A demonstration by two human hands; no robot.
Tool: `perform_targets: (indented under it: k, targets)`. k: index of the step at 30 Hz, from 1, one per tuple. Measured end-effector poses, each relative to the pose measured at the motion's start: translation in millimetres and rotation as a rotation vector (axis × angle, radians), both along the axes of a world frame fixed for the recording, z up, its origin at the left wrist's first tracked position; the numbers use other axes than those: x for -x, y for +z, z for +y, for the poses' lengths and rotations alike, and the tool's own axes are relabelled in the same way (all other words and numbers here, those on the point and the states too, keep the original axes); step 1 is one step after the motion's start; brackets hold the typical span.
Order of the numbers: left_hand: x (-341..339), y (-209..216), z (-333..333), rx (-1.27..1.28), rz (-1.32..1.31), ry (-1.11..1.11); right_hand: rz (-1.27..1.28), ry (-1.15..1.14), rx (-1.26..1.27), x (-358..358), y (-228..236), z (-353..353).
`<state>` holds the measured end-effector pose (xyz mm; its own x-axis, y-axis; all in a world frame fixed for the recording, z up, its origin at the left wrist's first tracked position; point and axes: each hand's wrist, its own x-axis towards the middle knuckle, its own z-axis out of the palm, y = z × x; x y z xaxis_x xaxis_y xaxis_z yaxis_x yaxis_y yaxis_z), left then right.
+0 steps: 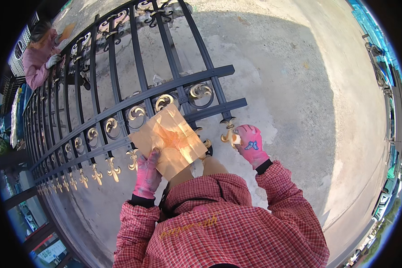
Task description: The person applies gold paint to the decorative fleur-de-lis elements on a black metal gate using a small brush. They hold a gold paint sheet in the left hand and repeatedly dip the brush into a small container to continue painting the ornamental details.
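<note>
My left hand, in a pink glove, grips the near left edge of a square piece of brown cardboard. Gold-orange smears mark the middle of the sheet. In a matching glove with a blue butterfly, my right hand pinches a small pale sponge-like pad. The pad is at the gold fleur-de-lis finial on the end bar of a black metal fence panel. Part of the panel's scrollwork and other finials are hidden behind the cardboard.
Gold-tipped finials and gold scrolls run along the panel to the left. Across it at upper left, another person with grey gloves holds a brown sheet. Concrete ground lies underneath; vehicles stand far right.
</note>
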<state>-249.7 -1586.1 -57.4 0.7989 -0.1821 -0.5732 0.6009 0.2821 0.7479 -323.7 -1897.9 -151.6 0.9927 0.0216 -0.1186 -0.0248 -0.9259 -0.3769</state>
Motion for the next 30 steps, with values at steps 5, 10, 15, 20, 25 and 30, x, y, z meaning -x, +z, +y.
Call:
perform_targets:
  k: [5,10,15,20,25,30]
  targets:
    - [0.6,2.9,-12.5,0.012,0.024,-0.056,-0.095,-0.304,-0.107,25.8,-0.7,-8.8]
    - [6.6,-17.7,-21.6,0.043,-0.066,-0.125,0.04,-0.348,-0.028,24.9,4.1,-23.0]
    - [9.0,-11.3,-33.9,-0.062,-0.032,-0.235,-0.217,-0.426,-0.476,-2.2,89.6,3.6]
    - [20.7,-24.1,-42.2,-0.056,-0.145,-0.267,-0.287,0.1,-0.12,-28.5,121.9,46.6]
    - [16.9,-12.5,-40.5,-0.058,-0.09,-0.265,-0.261,0.009,-0.117,-29.6,124.9,35.8]
    - [16.0,-17.5,-26.5,0.054,-0.033,-0.153,-0.201,-0.276,-0.224,-18.0,90.2,1.8]
